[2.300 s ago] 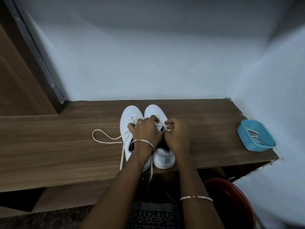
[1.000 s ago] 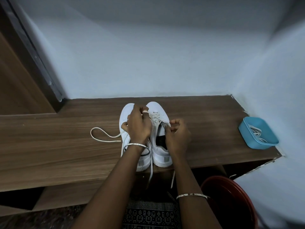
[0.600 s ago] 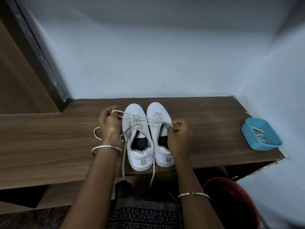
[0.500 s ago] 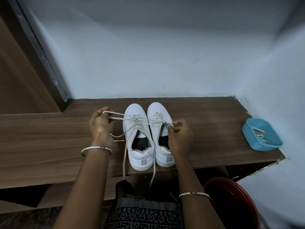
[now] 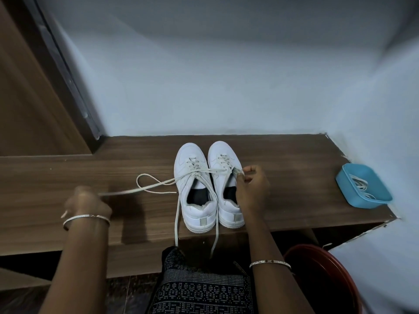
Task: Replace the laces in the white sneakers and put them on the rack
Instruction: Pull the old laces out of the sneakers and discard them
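Two white sneakers stand side by side on the wooden shelf (image 5: 68, 173), toes toward the wall: the left sneaker (image 5: 195, 189) and the right sneaker (image 5: 226, 184). A pale lace (image 5: 158, 184) runs taut from the right sneaker's eyelets across the left one to my left hand (image 5: 87, 203), which grips its end far out to the left and looks blurred. My right hand (image 5: 251, 189) pinches the right sneaker's eyelet edge. Two lace ends hang over the shelf's front edge.
A blue tray (image 5: 365, 189) with loose white laces sits at the shelf's right end by the wall. A red bucket (image 5: 322, 277) stands below on the right. A wooden door frame (image 5: 34, 98) rises at left. My patterned clothing (image 5: 199, 293) is below.
My left hand left the sneakers and pulled the lace far out to the left and toward me, drawing it taut. My right hand stayed at the right sneaker's eyelets.
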{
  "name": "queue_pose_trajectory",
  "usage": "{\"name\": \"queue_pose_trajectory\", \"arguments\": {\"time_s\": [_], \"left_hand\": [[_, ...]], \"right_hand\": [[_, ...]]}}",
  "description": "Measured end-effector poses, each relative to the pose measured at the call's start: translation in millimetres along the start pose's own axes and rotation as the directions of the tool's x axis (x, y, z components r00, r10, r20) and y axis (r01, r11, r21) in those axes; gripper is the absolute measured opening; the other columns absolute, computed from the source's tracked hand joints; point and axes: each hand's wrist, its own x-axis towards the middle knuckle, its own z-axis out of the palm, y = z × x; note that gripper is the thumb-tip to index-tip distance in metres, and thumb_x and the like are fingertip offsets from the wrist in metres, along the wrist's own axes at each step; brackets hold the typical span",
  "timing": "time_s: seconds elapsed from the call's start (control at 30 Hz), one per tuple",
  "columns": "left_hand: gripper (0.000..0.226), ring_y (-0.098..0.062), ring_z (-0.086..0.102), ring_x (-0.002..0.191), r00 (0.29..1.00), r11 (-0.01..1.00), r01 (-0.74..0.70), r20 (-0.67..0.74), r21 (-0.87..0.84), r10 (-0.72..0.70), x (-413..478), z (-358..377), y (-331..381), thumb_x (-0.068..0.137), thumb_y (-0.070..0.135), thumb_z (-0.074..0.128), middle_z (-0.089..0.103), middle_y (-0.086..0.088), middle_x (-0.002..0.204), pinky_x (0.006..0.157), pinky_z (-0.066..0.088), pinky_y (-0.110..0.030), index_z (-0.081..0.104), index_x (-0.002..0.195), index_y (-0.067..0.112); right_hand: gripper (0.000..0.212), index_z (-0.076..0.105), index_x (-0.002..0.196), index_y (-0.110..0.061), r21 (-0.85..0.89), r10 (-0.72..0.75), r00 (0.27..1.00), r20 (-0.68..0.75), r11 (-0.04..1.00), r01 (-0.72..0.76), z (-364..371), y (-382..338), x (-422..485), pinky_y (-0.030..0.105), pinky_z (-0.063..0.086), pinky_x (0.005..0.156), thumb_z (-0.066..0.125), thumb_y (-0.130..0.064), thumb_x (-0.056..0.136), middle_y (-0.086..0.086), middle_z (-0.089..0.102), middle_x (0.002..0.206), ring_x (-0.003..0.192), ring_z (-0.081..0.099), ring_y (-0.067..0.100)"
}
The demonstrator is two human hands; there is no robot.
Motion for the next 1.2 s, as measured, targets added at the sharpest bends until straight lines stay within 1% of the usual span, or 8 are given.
{"name": "queue_pose_trajectory", "arguments": {"time_s": [0.07,0.2,0.33,0.43,0.53,0.67,0.9,1.2], "left_hand": [[0.042,-0.029,0.04,0.137,0.987,0.995,-0.033,-0.154,0.089,0.046,-28.9,13.5,-7.1,0.1,0.028,0.038,0.036,-0.008,0.153,0.103,0.038,-0.034,0.044,0.139,0.015],[0.082,-0.04,0.04,0.134,0.873,0.872,-0.295,-0.261,0.391,0.412,-62.7,52.7,-23.2,0.086,0.03,0.058,0.021,-0.017,0.155,0.106,0.034,-0.046,0.017,0.152,0.004],[0.053,-0.039,0.051,0.119,0.618,0.521,-0.769,0.221,0.37,0.755,-104.6,98.2,-53.0,0.081,0.033,0.059,0.052,-0.017,0.131,0.097,0.04,-0.047,0.054,0.128,0.009],[0.021,-0.024,0.05,0.117,0.399,0.214,-0.908,0.583,0.361,0.708,-123.3,120.1,-82.4,0.079,0.037,0.067,0.059,0.003,0.118,0.095,0.033,-0.041,0.067,0.098,0.028],[0.023,-0.017,0.042,0.126,0.385,0.048,-0.883,0.663,0.466,0.642,-126.5,133.9,-105.4,0.071,0.044,0.069,0.054,0.011,0.126,0.1,0.023,-0.045,0.069,0.092,0.033],[0.02,-0.021,0.04,0.129,0.384,-0.03,-0.852,0.664,0.522,0.642,-118.3,140.5,-115.0,0.07,0.04,0.071,0.054,0.006,0.129,0.101,0.018,-0.05,0.069,0.088,0.032],[0.021,-0.02,0.036,0.131,0.483,0.121,-0.823,0.573,0.555,0.662,-111.6,139.6,-114.8,0.071,0.042,0.069,0.052,0.006,0.13,0.101,0.021,-0.047,0.069,0.087,0.029],[0.045,-0.021,0.04,0.13,0.439,0.126,-0.832,0.505,0.54,0.743,-105.0,141.6,-118.9,0.065,0.042,0.071,0.05,0.004,0.126,0.105,0.023,-0.047,0.054,0.105,0.029]], "right_hand": [[0.017,0.058,0.089,-0.026,-0.002,-0.001,1.0,0.004,1.0,0.001,0.9,0.5,0.4,0.039,0.055,0.069,0.07,-0.017,0.084,-0.006,0.066,0.078,0.071,0.065,0.018],[0.015,0.058,0.09,-0.025,-0.002,-0.019,1.0,0.01,1.0,0.019,0.4,1.5,1.2,0.041,0.056,0.068,0.069,-0.016,0.085,-0.007,0.066,0.076,0.068,0.064,0.016],[0.014,0.06,0.095,-0.024,-0.017,-0.071,0.997,0.029,0.997,0.072,0.4,2.6,2.5,0.041,0.056,0.068,0.068,-0.018,0.086,-0.008,0.065,0.076,0.069,0.063,0.014],[0.022,0.061,0.102,-0.025,-0.059,-0.211,0.975,0.071,0.975,0.215,-0.7,2.8,5.3,0.04,0.052,0.073,0.064,-0.013,0.083,-0.007,0.064,0.089,0.082,0.061,0.017],[0.033,0.062,0.109,-0.028,-0.084,-0.323,0.933,0.156,0.937,0.339,-1.8,2.2,11.1,0.044,0.051,0.079,0.061,-0.009,0.082,-0.004,0.058,0.106,0.096,0.058,0.019],[0.034,0.065,0.108,-0.029,-0.147,-0.416,0.862,0.288,0.871,0.469,-1.5,3.4,24.6,0.044,0.053,0.074,0.06,-0.01,0.081,-0.002,0.053,0.107,0.091,0.059,0.025],[0.019,0.068,0.096,-0.028,-0.176,-0.401,0.872,0.279,0.872,0.457,5.2,2.7,27.7,0.038,0.051,0.073,0.066,-0.015,0.082,-0.009,0.065,0.099,0.091,0.062,0.018],[0.007,0.062,0.088,-0.023,-0.069,-0.324,0.94,0.104,0.941,0.332,11.5,10.6,29.1,0.039,0.053,0.07,0.06,-0.029,0.089,-0.01,0.068,0.08,0.075,0.065,0.016]]}}
